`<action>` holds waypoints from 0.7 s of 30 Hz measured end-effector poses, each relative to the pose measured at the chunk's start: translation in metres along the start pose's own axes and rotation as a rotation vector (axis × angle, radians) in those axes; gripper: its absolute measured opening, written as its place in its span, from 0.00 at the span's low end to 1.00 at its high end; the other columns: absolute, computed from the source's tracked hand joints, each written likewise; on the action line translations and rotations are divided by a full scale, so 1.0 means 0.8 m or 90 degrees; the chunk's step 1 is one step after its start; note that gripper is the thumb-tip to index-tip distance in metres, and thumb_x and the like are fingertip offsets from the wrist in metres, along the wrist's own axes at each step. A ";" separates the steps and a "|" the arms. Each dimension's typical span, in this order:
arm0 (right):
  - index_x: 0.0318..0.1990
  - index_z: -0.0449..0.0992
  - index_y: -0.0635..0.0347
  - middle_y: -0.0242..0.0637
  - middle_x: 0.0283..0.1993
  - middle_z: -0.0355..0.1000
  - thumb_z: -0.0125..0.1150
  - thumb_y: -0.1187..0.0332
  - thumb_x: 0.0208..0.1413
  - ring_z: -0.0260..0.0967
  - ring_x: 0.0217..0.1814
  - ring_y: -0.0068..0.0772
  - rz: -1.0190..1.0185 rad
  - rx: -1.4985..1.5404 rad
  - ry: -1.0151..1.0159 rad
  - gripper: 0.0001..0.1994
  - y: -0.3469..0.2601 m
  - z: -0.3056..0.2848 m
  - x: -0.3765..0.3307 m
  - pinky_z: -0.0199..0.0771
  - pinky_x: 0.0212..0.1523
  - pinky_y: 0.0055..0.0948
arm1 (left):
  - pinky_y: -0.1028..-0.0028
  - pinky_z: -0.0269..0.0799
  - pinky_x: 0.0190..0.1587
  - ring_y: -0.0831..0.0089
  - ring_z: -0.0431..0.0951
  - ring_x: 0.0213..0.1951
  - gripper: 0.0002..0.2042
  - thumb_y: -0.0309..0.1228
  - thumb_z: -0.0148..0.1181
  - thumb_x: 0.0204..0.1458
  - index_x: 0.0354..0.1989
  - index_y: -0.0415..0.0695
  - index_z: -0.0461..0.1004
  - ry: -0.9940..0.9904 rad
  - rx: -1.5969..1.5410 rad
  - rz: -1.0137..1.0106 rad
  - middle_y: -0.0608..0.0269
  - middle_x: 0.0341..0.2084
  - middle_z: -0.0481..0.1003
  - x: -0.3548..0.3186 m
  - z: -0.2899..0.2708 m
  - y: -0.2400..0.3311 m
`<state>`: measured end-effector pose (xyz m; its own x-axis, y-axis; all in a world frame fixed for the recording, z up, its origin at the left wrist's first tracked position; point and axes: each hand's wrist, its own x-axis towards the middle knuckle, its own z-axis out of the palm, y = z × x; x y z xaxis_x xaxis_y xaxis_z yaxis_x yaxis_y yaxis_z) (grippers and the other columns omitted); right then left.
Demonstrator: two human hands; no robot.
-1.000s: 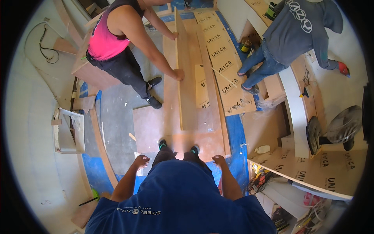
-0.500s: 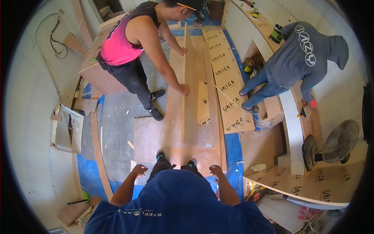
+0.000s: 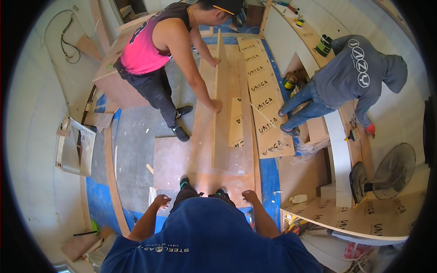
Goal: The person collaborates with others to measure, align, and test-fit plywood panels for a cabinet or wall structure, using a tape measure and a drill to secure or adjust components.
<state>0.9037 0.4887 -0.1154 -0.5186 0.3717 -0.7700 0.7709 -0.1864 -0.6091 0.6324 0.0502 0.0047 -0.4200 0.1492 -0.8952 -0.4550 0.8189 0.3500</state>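
Observation:
I stand at the near end of a long plywood board (image 3: pixel 227 166) lying on the floor. My left hand (image 3: pixel 161 200) hangs beside my left knee, fingers curled, holding nothing. My right hand (image 3: pixel 250 196) hangs beside my right knee, also curled and empty, just above the board's near edge. A narrow wooden strip (image 3: pixel 215 100) stands on edge along the board. A person in a pink top (image 3: pixel 145 48) bends over it from the left, one hand (image 3: pixel 216 106) on the strip and the other further up it.
A person in a grey hooded top (image 3: pixel 353 77) crouches at the right by a curved white bench (image 3: pixel 341 154). A floor fan (image 3: pixel 393 170) stands at the right. Printed plywood sheets (image 3: pixel 264 100) lie beside the board. Blue sheeting (image 3: pixel 100 204) and a curved timber rail (image 3: pixel 111 182) lie left.
My view has shifted back, so the board and both people sit lower in the picture. My hands have dropped from hip height down beside my knees. The person in pink has slid a hand along the strip.

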 end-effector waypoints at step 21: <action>0.34 0.73 0.62 0.38 0.25 0.71 0.59 0.62 0.43 0.69 0.22 0.28 -0.028 0.045 0.016 0.13 0.025 -0.004 -0.009 0.67 0.20 0.27 | 0.75 0.67 0.19 0.73 0.71 0.18 0.14 0.40 0.56 0.47 0.29 0.39 0.72 0.013 -0.006 0.037 0.62 0.20 0.72 0.012 0.008 0.007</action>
<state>0.9243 0.4855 -0.1216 -0.5403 0.4040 -0.7381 0.7191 -0.2337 -0.6544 0.6308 0.0597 -0.0034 -0.4622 0.1846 -0.8674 -0.4371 0.8036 0.4039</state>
